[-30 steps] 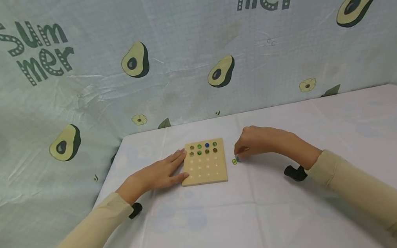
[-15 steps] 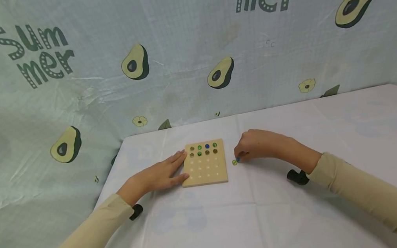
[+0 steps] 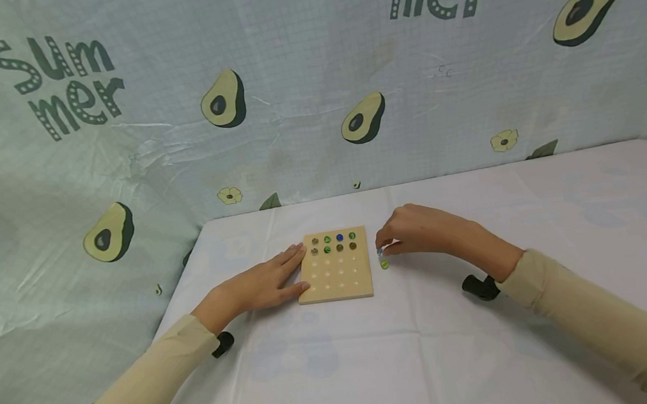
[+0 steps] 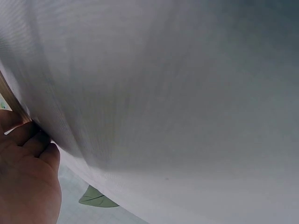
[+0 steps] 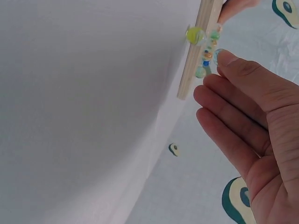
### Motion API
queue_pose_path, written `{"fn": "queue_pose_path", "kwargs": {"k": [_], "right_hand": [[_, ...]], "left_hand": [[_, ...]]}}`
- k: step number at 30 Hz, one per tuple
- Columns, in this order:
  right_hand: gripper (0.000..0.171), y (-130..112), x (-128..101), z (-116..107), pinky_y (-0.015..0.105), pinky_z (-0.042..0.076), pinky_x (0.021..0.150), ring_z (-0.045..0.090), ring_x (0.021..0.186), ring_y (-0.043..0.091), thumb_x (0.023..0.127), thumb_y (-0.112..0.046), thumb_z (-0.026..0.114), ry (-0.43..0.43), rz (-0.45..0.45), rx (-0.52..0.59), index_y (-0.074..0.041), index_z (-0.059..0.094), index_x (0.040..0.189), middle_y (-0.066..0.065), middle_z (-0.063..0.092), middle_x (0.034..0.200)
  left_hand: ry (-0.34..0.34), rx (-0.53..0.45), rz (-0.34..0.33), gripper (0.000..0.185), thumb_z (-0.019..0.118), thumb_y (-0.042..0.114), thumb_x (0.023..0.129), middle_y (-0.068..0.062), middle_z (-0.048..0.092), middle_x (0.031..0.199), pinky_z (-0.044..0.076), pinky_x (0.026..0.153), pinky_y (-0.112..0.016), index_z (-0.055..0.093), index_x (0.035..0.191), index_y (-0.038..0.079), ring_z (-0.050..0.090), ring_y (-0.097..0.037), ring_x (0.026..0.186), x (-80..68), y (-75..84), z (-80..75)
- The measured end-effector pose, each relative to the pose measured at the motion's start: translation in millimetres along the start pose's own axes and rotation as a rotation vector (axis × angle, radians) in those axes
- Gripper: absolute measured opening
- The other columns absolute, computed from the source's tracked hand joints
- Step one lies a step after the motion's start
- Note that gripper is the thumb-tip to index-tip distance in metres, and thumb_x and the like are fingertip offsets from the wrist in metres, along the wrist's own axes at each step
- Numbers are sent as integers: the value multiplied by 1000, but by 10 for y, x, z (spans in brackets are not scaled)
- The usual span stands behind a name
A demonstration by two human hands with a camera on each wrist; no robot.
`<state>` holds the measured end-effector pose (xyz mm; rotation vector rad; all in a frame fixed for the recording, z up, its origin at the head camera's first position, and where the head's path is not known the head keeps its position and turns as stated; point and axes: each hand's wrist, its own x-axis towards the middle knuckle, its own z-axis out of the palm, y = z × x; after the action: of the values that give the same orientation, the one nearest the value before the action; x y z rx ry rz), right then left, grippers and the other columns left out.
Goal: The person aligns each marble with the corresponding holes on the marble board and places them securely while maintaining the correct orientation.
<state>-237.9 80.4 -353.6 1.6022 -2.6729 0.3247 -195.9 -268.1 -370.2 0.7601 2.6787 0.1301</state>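
Observation:
A square wooden board (image 3: 336,295) with rows of shallow hollows lies on the table. Glass marbles (image 3: 339,238) fill its two far rows: green, brownish and one blue. My left hand (image 3: 261,283) rests along the board's left edge, fingers straight and spread. To the right of the board, my right hand (image 3: 418,229) pinches a clear bluish marble (image 5: 216,57) between thumb and fingertips, raised off the table. Just below it on the cloth sits a yellow-green marble (image 3: 384,265). In the left wrist view, the left fingers (image 4: 35,140) touch the board's side.
A pale cloth covers the table (image 3: 361,365). Behind and to the left hangs a light sheet (image 3: 295,146) printed with avocados and lettering. A black wrist camera (image 3: 481,286) sits under the right wrist, another (image 3: 223,343) under the left.
My right hand has lifted the bluish marble from beside the yellow-green one and moved it slightly toward the board and away from me. The left hand stays on the board.

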Motion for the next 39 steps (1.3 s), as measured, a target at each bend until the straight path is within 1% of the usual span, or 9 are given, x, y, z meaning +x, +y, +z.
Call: {"fn": "queue_pose_path", "kwargs": {"k": [5,11,13,21,29,39], "right_hand": [[10,-38,50,4,20,56,75,69,82,3,89,-14,81,21,-16,-1,-12,80,99,-7,77,92],[13,-58,89,12,21,57,77,71,85,4,89,-13,81,33,-8,16,-12,80,101,-5,78,95],[13,-59,97,14,21,57,77,71,86,5,88,-13,81,37,-19,17,-12,80,101,-5,78,95],[14,-66,99,19,19,56,75,71,84,4,87,-12,81,34,-24,23,-10,80,101,-5,77,94],[13,-90,156,27,19,56,75,70,84,3,88,-12,81,41,-38,35,-12,80,101,-6,77,95],[15,-160,269,28,20,57,78,73,88,6,88,-13,81,65,-87,54,-10,81,103,-3,78,98]], "left_hand": [[4,6,1,88,37,69,102,-3,5,171,25,122,-48,6,165,15,9,-22,157,1,8,-1],[5,7,0,89,37,69,101,-4,5,171,25,122,-49,7,165,15,10,-23,157,-2,8,-1],[3,5,-2,89,37,69,101,-3,4,171,25,122,-49,6,165,15,10,-22,157,-1,7,-3],[1,6,-1,89,37,69,101,-3,4,171,24,122,-49,6,165,16,9,-22,157,7,0,2],[7,11,2,89,37,69,101,-3,5,171,24,122,-48,7,165,15,9,-21,157,1,1,-2],[13,16,2,89,38,69,101,-3,7,171,24,122,-48,7,165,15,10,-21,157,2,1,-5]]}}
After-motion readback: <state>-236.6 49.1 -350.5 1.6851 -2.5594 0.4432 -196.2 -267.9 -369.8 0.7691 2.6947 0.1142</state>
